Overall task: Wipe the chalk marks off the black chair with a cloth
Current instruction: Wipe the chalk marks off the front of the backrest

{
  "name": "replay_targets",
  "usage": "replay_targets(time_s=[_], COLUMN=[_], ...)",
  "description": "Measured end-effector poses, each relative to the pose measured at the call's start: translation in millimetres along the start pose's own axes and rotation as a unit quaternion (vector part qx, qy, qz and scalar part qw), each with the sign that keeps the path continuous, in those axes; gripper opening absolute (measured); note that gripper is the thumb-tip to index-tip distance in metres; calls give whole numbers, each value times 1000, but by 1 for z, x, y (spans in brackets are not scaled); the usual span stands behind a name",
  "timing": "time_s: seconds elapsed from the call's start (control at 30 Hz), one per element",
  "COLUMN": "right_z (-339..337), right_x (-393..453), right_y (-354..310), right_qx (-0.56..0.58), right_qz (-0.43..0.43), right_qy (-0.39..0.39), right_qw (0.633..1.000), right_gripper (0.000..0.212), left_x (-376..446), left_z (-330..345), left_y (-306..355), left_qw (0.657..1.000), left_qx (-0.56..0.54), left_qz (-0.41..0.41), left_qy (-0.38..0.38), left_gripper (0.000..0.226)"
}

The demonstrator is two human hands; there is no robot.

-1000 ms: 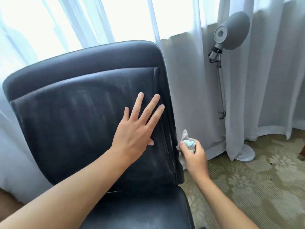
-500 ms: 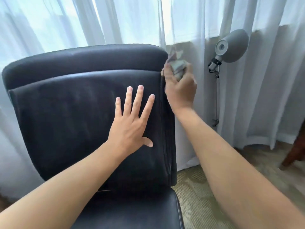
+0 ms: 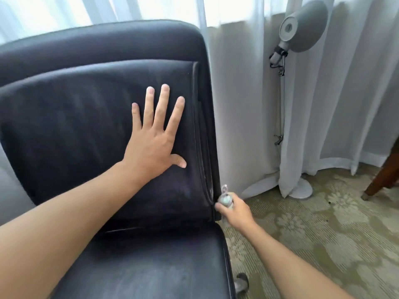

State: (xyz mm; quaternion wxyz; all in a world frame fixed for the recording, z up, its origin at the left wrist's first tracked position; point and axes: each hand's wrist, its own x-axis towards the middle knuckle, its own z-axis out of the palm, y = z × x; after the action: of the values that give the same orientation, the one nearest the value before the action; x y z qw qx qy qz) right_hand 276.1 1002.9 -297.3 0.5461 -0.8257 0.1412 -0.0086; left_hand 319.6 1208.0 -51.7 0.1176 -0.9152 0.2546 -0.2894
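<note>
The black chair (image 3: 75,126) fills the left of the head view, its padded backrest facing me and faint pale smears on the cushion. My left hand (image 3: 154,139) lies flat on the backrest with fingers spread and straight. My right hand (image 3: 234,210) grips a small bunched grey cloth (image 3: 225,198) and holds it against the lower right edge of the backrest, just above the seat. Most of the cloth is hidden inside the fist.
White curtains (image 3: 248,104) hang right behind the chair. A grey floor lamp (image 3: 302,29) stands to the right, its round base (image 3: 301,189) on the patterned carpet (image 3: 323,234). A brown wooden furniture leg (image 3: 382,178) shows at the far right edge.
My right hand with the cloth went up the backrest's right edge to the top corner, then came back down to the bottom. My left hand stayed flat on the backrest.
</note>
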Motion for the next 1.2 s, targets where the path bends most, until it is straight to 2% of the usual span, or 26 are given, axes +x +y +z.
replay_targets(time_s=[0.1,0.2,0.27,0.37,0.47,0.57,0.67,0.83,0.93,1.03,1.1,1.2], right_z=[-18,-49,-72,-101,-90,-43,-6,23,28,21,8,-22], right_x=[-11,-30,-44,-54,-46,-43,-49,-58,-71,-87,-95,-103], right_y=[-20,-77,-134,-221,-258,-225,-171,-105,-69,-29,-31,-109], right_qx=[-65,-10,17,21,39,61,121,124,80,-58,-88,-55], right_qz=[-14,-110,-211,-337,-332,-284,-245,-226,-205,-185,-201,-312], right_qy=[54,146,205,283,297,323,321,306,247,145,159,253], right_qw=[996,983,956,898,895,901,907,917,944,970,962,914], right_gripper=[26,23,29,29,28,36,29,25,23,22,26,36], left_x=[-7,-20,-33,-50,-56,-52,-51,-49,-48,-51,-53,-53], left_z=[-7,-11,-10,-7,-3,0,10,16,14,10,11,13], left_y=[-4,-16,-30,-52,-61,-57,-56,-55,-55,-55,-52,-49], left_qw=[1000,999,999,997,995,994,993,993,993,992,993,993], left_qx=[-7,-6,-4,-9,-5,-17,-26,-22,-19,-21,-25,-23], left_qz=[15,41,6,-83,-94,-98,-109,-111,-118,-123,-117,-116], left_qy=[8,34,43,5,-37,-44,-41,-23,-20,-15,-15,-15], left_gripper=[155,143,136,133,131,129,130,132,133,132,132,132])
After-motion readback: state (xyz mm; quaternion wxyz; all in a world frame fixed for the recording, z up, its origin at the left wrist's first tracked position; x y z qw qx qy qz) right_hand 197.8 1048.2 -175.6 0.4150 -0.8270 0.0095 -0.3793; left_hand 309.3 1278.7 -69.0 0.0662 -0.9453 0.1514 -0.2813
